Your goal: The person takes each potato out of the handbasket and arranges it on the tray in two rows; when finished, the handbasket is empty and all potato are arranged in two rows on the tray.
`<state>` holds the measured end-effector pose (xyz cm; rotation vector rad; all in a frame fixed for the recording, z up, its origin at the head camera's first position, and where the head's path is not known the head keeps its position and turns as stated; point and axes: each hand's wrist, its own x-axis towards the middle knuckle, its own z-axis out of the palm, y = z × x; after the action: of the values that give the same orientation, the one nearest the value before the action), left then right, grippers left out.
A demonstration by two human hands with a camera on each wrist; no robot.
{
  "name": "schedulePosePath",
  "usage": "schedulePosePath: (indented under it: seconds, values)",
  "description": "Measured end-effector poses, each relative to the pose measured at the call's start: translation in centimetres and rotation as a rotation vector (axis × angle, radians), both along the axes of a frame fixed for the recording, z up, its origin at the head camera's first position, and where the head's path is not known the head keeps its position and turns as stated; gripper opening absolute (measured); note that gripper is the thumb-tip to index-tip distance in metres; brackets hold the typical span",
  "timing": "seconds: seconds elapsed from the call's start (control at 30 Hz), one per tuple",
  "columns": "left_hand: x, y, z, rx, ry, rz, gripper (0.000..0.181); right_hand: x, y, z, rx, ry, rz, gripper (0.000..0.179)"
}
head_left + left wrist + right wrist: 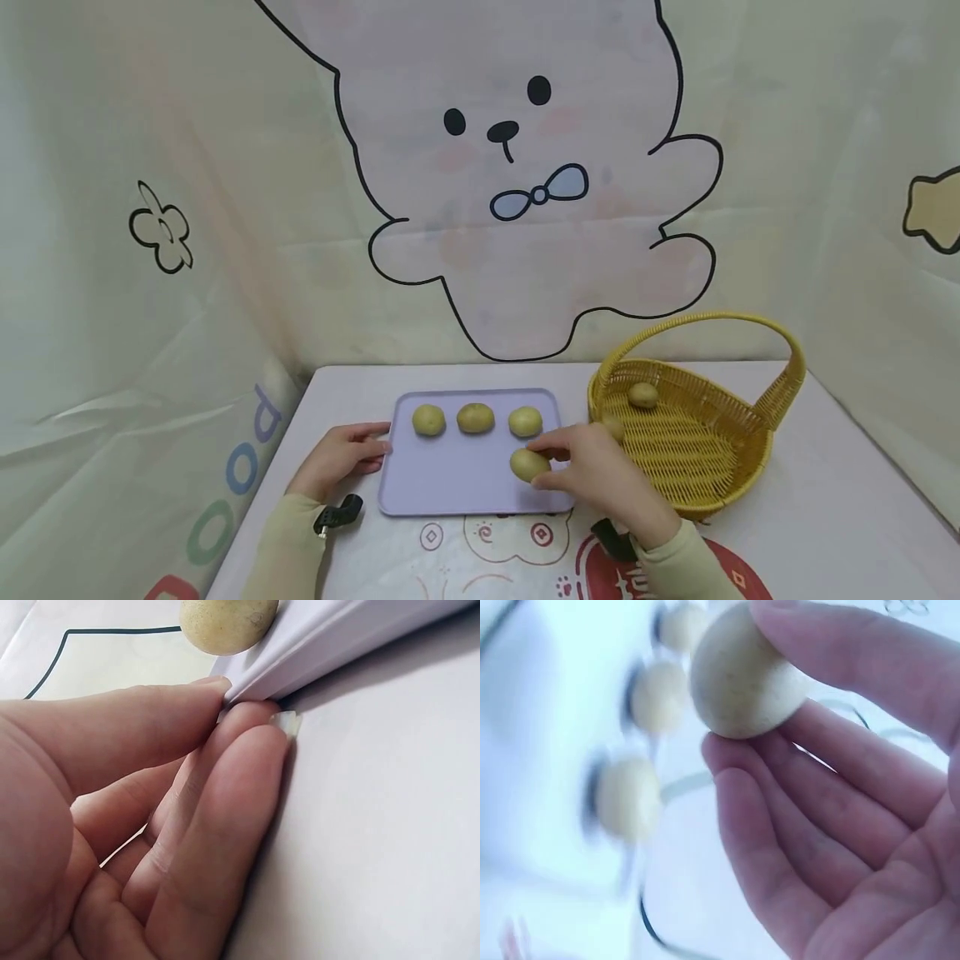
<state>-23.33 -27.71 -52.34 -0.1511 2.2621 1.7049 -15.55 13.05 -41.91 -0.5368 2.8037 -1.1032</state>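
Note:
A lilac tray [442, 483] lies on the table with a row of three small potatoes, the left one [428, 421], the middle one [476, 418] and the right one [525, 422], along its far side. At the tray's left edge, my left hand [347, 454] pinches the rim [300, 664] between thumb and fingers. Over the tray's right part, my right hand [600, 475] holds another potato [742, 675] between thumb and fingertips. To the right stands a yellow wicker basket [697, 458]. One potato [642, 395] lies inside it; another [613, 427] is partly hidden by my right hand.
The basket's tall handle [712, 317] arches over it, close to the tray's right side. A printed cloth [450, 575] covers the table's near part. Behind the table hangs a curtain [525, 275] with a cartoon animal.

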Motion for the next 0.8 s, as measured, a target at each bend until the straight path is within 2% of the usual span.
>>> schedulePosePath:
  seconds: [0.13, 0.23, 0.53, 0.8]
  values:
    - [0.0, -0.1, 0.3, -0.009, -0.002, 0.005, 0.054, -1.4, -3.5, -2.1, -0.051, -0.017, 0.030, 0.039]
    - [0.2, 0.1, 0.5, -0.013, 0.003, 0.006, 0.054, -2.2, -5.9, -3.1, -0.062, -0.039, 0.046, 0.040]
    - [-0.1, 0.5, 0.5, -0.018, 0.004, 0.001, 0.053, -3.8, -10.8, -4.5, -0.062, 0.014, 0.056, 0.038]
    - [0.1, 0.2, 0.6, -0.017, -0.004, 0.006, 0.051, -3.9, -13.9, -5.9, -0.044, 0.023, 0.077, 0.038]
